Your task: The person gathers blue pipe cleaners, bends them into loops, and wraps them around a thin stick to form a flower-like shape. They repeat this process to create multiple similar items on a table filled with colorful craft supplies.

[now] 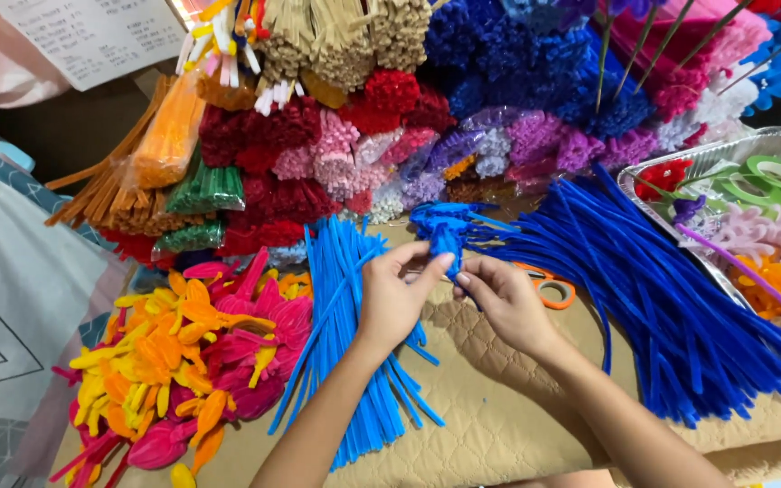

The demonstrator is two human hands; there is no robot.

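Head view shows your forearms coming in from the bottom edge, elbows cut off, both reaching up over the quilted tan mat point(499, 425). Your left hand point(395, 294) is back-up, fingers curled, its thumb and forefinger pinched on the lower end of the blue flower point(445, 230). Your right hand point(503, 303) sits just right of it, fingertips closed on the same piece from the other side; the exact grip point is hidden behind your fingers.

The blue flower stands just above both hands, its long axis running roughly up and away from you, loops spreading to the right at the top. How it is twisted is hard to make out against the blue behind it.

Right of the flower, orange scissors point(549, 289) lie mostly hidden behind your right hand. Left of the flower lies a fan of light blue stems point(341, 307); farther left, a heap of pink, orange and yellow petals point(192, 352). Right of the flower is a dark blue pile point(671, 298), then a clear tray point(752, 149) cut off by the frame. Beyond the flower, bundled coloured stems point(336, 154) are stacked.
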